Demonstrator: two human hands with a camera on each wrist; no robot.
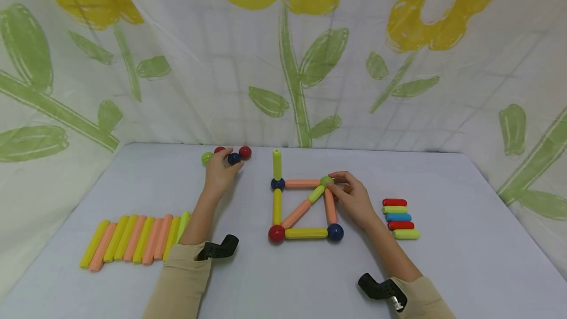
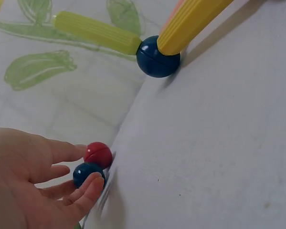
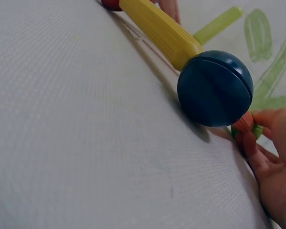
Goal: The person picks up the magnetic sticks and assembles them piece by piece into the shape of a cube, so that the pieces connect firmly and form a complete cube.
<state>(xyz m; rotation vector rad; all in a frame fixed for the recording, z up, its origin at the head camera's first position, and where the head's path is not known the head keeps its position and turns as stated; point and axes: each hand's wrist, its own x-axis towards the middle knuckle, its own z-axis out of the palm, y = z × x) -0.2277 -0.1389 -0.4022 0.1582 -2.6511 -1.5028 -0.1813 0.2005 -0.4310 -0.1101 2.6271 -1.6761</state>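
My left hand (image 1: pixel 220 171) is at the back of the table with thumb and fingers around a dark blue ball (image 1: pixel 234 158); the thumb tip lies against it in the left wrist view. A red ball (image 2: pixel 98 155) sits right beside it, near the index fingertip. My right hand (image 1: pixel 354 198) pinches a green ball (image 1: pixel 326 181) at the top right corner of a flat frame of rods and balls. An orange rod (image 1: pixel 302 183) runs from that ball to a blue ball (image 1: pixel 277 184). A red ball (image 1: pixel 276 234) and another blue ball (image 1: pixel 335 233) form the front corners.
A row of yellow and orange rods (image 1: pixel 128 238) lies at left, partly behind the left forearm. Several short coloured rods (image 1: pixel 398 217) lie at right. Another red ball (image 1: pixel 245 152) and a green ball (image 1: pixel 206 158) flank the left hand. A flowered cloth (image 1: pixel 199 63) hangs behind.
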